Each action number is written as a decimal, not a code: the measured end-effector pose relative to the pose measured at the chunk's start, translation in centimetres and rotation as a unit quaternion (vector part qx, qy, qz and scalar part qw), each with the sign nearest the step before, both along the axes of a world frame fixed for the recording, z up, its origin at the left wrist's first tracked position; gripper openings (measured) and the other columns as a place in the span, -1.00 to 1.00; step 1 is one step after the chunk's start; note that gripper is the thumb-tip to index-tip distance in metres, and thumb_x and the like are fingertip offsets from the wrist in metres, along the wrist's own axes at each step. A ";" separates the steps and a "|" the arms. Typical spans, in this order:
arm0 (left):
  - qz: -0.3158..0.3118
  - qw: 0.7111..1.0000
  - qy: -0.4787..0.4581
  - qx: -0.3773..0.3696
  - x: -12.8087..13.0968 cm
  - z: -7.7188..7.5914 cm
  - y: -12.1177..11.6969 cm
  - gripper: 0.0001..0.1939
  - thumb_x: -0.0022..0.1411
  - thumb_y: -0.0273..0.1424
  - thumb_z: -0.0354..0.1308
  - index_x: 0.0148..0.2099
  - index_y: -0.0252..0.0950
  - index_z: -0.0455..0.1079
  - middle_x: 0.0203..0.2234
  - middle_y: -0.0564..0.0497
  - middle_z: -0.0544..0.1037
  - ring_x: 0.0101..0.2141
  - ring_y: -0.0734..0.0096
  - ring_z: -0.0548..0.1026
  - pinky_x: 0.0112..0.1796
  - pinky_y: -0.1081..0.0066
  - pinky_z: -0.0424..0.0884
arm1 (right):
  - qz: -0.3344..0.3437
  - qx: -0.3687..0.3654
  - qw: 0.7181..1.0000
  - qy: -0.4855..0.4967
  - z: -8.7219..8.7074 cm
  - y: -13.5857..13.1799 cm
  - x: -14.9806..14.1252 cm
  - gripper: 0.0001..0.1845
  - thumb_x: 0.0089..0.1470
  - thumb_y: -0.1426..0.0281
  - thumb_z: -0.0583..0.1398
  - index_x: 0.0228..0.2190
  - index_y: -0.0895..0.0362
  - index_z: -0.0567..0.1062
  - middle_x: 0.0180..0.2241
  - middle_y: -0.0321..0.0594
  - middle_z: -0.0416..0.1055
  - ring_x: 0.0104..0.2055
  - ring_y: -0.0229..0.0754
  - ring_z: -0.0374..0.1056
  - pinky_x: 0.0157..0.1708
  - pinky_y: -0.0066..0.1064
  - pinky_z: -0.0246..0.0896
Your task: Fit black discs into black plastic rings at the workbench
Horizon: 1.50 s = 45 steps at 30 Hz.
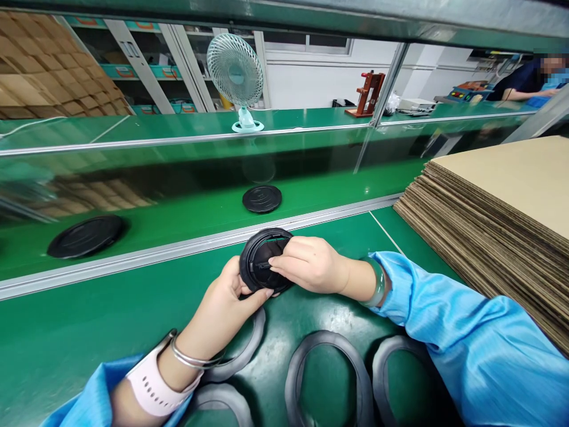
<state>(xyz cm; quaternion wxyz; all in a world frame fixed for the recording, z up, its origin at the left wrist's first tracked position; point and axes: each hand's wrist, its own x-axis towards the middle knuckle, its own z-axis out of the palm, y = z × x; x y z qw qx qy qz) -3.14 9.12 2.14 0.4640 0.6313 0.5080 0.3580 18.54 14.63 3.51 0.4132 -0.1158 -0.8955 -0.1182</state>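
Gripping the round black cover above the green bench, your left hand clamped its lower edge while your right hand pinched its inner rim, gasket rings lying below.

black disc partly hidden by right hand, gasket rings cut by bottom edge, co-worker blurred

Blue sleeves; pale pink watch strap, silver bangle left wrist; green bangle right wrist.
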 end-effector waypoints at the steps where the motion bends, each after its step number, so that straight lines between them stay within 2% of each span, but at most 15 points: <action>1: 0.001 1.000 0.000 -0.002 0.0 0.0 0.0 -0.42 0.10 -0.21 0.34 0.06 -0.25 0.16 -0.24 -0.02 0.52 -0.24 0.19 0.54 -0.23 0.24 0.51 | -0.003 -0.011 1.000 0.005 -0.1 0.0 0.0 -0.80 0.37 0.48 0.09 -0.26 0.30 0.48 -0.43 -0.16 0.31 -0.40 -0.15 0.18 -0.39 -0.31 0.22; 6: 0.000 1.000 -0.006 -0.003 0.0 0.1 -0.1 -0.42 0.10 -0.23 0.34 0.07 -0.26 0.16 -0.26 0.00 0.53 -0.25 0.22 0.54 -0.22 0.25 0.52 | -0.023 -0.059 0.998 0.006 -0.3 -0.2 0.0 -0.77 0.38 0.43 0.07 -0.24 0.27 0.48 -0.39 -0.16 0.30 -0.35 -0.14 0.21 -0.34 -0.32 0.23; 11: 0.002 1.000 -0.010 0.007 0.1 0.4 -0.2 -0.46 0.12 -0.24 0.34 0.03 -0.27 0.17 -0.29 0.04 0.51 -0.29 0.28 0.54 -0.22 0.29 0.53 | -0.030 -0.062 0.998 -0.009 -0.1 -0.5 0.0 -0.76 0.39 0.43 0.05 -0.24 0.27 0.47 -0.38 -0.15 0.29 -0.35 -0.13 0.23 -0.33 -0.32 0.24; 17: 0.001 1.000 0.001 0.009 0.0 0.0 -0.1 -0.43 0.12 -0.23 0.33 0.07 -0.24 0.16 -0.18 -0.02 0.49 -0.19 0.21 0.53 -0.23 0.28 0.52 | -0.029 -0.075 0.997 -0.017 -0.2 -0.5 -0.1 -0.71 0.41 0.40 0.01 -0.24 0.26 0.47 -0.37 -0.13 0.32 -0.32 -0.12 0.24 -0.30 -0.32 0.27; 22: 0.002 1.000 0.024 0.017 -0.2 -0.3 0.0 -0.45 0.13 -0.23 0.31 0.07 -0.22 0.15 -0.17 -0.02 0.48 -0.16 0.20 0.51 -0.20 0.26 0.51 | -0.022 -0.106 0.994 -0.029 -0.4 -0.2 -0.1 -0.76 0.40 0.42 0.03 -0.23 0.26 0.45 -0.31 -0.08 0.35 -0.23 -0.08 0.29 -0.19 -0.28 0.32; 26: 0.002 0.999 0.026 0.020 -0.3 -0.2 0.0 -0.47 0.14 -0.23 0.31 0.05 -0.22 0.16 -0.21 0.01 0.47 -0.20 0.24 0.51 -0.22 0.29 0.51 | -0.036 -0.114 0.992 -0.031 -0.5 -0.4 -0.4 -0.75 0.39 0.45 0.03 -0.01 0.34 0.37 -0.20 -0.01 0.36 -0.15 -0.04 0.28 -0.07 -0.21 0.34; 29: 0.011 0.998 0.047 0.038 -0.3 -0.1 -0.1 -0.50 0.14 -0.22 0.31 0.02 -0.23 0.17 -0.30 0.06 0.45 -0.29 0.31 0.50 -0.28 0.35 0.49 | -0.065 -0.101 0.992 -0.044 -0.6 -0.6 -0.7 -0.67 0.36 0.48 0.07 0.09 0.38 0.29 -0.21 0.00 0.35 -0.18 -0.02 0.27 -0.11 -0.19 0.36; 32: 0.017 0.996 0.074 0.052 -0.3 -0.1 -0.2 -0.50 0.13 -0.21 0.32 0.01 -0.24 0.18 -0.39 0.10 0.42 -0.39 0.36 0.47 -0.35 0.39 0.47 | -0.093 -0.079 0.990 -0.073 -0.7 -0.7 -1.0 -0.66 0.28 0.54 0.12 0.06 0.44 0.32 -0.25 0.03 0.33 -0.20 0.02 0.25 -0.19 -0.16 0.39; 35: 0.017 0.996 0.073 0.047 -0.3 -0.1 -0.2 -0.49 0.12 -0.22 0.32 0.01 -0.24 0.19 -0.41 0.11 0.42 -0.41 0.36 0.48 -0.37 0.41 0.46 | -0.101 -0.075 0.988 -0.094 -0.5 -0.7 -1.1 -0.63 0.24 0.56 0.16 0.04 0.49 0.33 -0.26 0.05 0.31 -0.21 0.06 0.24 -0.25 -0.13 0.39; 37: 0.025 0.998 0.040 0.029 -0.1 0.1 -0.1 -0.46 0.09 -0.23 0.35 0.01 -0.24 0.18 -0.38 0.09 0.45 -0.38 0.34 0.50 -0.33 0.39 0.48 | -0.081 -0.077 0.992 -0.065 -0.1 -0.8 -1.1 -0.69 0.28 0.53 0.13 0.02 0.43 0.37 -0.24 0.04 0.32 -0.18 0.06 0.24 -0.21 -0.13 0.38; 39: 0.034 0.999 -0.017 0.006 0.1 0.4 0.0 -0.41 0.07 -0.24 0.37 0.03 -0.25 0.16 -0.33 0.07 0.49 -0.34 0.33 0.53 -0.27 0.36 0.51 | -0.046 -0.083 0.996 0.005 0.4 -1.1 -0.9 -0.73 0.34 0.48 0.09 0.01 0.34 0.39 -0.15 0.04 0.32 -0.08 0.05 0.24 -0.06 -0.10 0.33; 42: 0.042 0.996 -0.084 -0.006 0.5 0.7 0.1 -0.37 0.06 -0.28 0.38 0.07 -0.26 0.12 -0.22 0.01 0.52 -0.27 0.32 0.56 -0.18 0.33 0.53 | -0.054 -0.168 0.974 0.145 0.7 -1.2 -0.7 -0.64 0.35 0.37 0.10 0.11 0.23 0.32 0.04 0.05 0.25 0.10 0.05 0.16 0.15 -0.03 0.15; 45: 0.043 0.996 -0.080 0.007 0.6 0.5 0.0 -0.34 0.07 -0.29 0.38 0.11 -0.24 0.10 -0.05 -0.08 0.47 -0.15 0.24 0.55 -0.11 0.27 0.52 | -0.064 -0.350 0.908 0.224 -0.2 -0.5 -0.8 -0.66 0.32 0.34 0.12 0.09 0.17 0.35 0.03 -0.01 0.28 0.09 0.01 0.20 0.15 -0.06 0.15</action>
